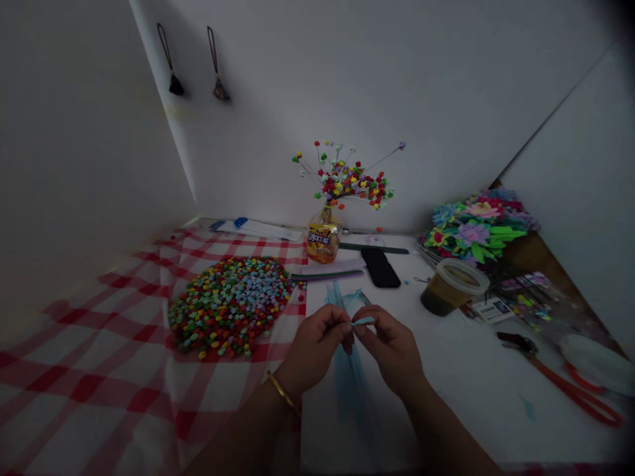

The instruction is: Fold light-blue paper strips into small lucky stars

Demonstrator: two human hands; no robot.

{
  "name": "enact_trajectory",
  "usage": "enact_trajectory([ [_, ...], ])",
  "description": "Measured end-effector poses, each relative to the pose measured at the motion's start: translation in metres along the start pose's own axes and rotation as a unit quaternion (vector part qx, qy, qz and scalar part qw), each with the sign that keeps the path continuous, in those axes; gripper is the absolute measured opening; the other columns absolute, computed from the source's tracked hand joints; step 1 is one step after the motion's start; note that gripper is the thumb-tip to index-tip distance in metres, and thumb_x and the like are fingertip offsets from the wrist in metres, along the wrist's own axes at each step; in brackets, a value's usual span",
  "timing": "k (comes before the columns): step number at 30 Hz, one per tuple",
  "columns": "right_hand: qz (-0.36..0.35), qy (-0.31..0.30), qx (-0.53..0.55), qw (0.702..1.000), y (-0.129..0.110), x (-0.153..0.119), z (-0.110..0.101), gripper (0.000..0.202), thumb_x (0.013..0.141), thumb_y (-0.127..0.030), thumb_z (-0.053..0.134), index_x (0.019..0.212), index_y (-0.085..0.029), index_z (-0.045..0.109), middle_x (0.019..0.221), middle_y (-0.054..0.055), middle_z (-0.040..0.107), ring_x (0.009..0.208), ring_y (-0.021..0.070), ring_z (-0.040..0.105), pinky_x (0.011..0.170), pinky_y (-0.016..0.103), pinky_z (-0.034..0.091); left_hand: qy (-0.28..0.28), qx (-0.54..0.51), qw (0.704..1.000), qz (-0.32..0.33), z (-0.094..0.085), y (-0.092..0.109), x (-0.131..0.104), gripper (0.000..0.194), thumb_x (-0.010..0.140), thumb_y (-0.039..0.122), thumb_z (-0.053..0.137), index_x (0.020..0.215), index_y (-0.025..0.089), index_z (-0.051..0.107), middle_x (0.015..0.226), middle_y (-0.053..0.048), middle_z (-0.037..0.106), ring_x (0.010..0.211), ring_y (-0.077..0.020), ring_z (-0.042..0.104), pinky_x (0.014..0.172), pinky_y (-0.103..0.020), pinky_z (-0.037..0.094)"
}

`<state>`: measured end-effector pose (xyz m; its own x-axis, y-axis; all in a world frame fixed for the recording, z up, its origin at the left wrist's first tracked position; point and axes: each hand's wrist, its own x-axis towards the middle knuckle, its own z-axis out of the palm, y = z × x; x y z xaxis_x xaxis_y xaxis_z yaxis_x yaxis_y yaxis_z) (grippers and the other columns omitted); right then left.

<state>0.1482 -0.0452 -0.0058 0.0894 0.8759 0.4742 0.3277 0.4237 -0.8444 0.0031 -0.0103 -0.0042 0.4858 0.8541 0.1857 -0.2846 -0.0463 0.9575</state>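
Both hands meet over the middle of the desk (466,370), fingertips nearly touching. The left hand (313,347), with a gold bangle (282,393) at the wrist, has its grip pressed together on one end of a thin light-blue paper strip (364,321), and the right hand (391,349) pinches the other end, so the strip runs short and level between them, just above a loose bunch of longer blue strips (347,370) lying on the white surface. To the left, on a red-checked cloth (99,370), sits a wide heap of small coloured paper stars (231,304). Behind the hands stands a bottle (323,239) holding stems tipped with stars, with a black phone (380,267) beside it. To the right are a lidded cup (452,285), a pile of paper flowers (473,228) and red-handled scissors (570,390).
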Motion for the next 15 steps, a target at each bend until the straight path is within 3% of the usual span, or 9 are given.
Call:
enact_trajectory([
  [3, -0.104, 0.047, -0.111, 0.987, -0.0014, 0.0006, -0.0009, 0.006, 0.081, -0.019, 0.06, 0.077, -0.022, 0.063, 0.082, 0.005, 0.062, 0.082, 0.0201, 0.058, 0.074, 0.036, 0.046, 0.025, -0.081, 0.995, -0.043, 0.0001, -0.0019, 0.0021, 0.014, 0.073, 0.025, 0.067, 0.074, 0.014, 0.058, 0.06, 0.001, 0.061, 0.054, -0.0117, 0.055, 0.058, -0.026, 0.042],
  [7, -0.246, 0.073, -0.242, 0.936, -0.0019, 0.0003, -0.0039, 0.016, 0.078, -0.01, 0.06, 0.086, -0.023, 0.063, 0.084, 0.005, 0.065, 0.087, 0.022, 0.056, 0.079, 0.04, 0.045, 0.024, -0.163, 0.982, -0.097, -0.001, -0.0046, 0.0031, 0.021, 0.069, 0.028, 0.073, 0.078, 0.011, 0.065, 0.063, -0.002, 0.064, 0.052, -0.0099, 0.053, 0.057, -0.025, 0.04],
  [10, -0.282, 0.053, -0.294, 0.912, -0.0043, -0.0007, -0.0063, 0.02, 0.077, -0.008, 0.059, 0.09, -0.023, 0.063, 0.085, 0.005, 0.067, 0.087, 0.0223, 0.056, 0.079, 0.041, 0.044, 0.025, -0.194, 0.974, -0.11, -0.0014, -0.0052, 0.003, 0.021, 0.065, 0.027, 0.077, 0.075, 0.01, 0.069, 0.055, 0.0, 0.06, 0.05, -0.0084, 0.05, 0.054, -0.023, 0.037],
  [15, -0.296, 0.055, -0.311, 0.901, -0.0079, -0.0013, -0.0066, 0.024, 0.078, -0.007, 0.059, 0.092, -0.025, 0.064, 0.087, 0.004, 0.068, 0.087, 0.0222, 0.056, 0.08, 0.041, 0.043, 0.041, -0.218, 0.968, -0.116, -0.0021, -0.0064, 0.0039, 0.023, 0.06, 0.025, 0.081, 0.076, 0.012, 0.073, 0.055, 0.001, 0.06, 0.051, -0.008, 0.05, 0.053, -0.023, 0.036],
])
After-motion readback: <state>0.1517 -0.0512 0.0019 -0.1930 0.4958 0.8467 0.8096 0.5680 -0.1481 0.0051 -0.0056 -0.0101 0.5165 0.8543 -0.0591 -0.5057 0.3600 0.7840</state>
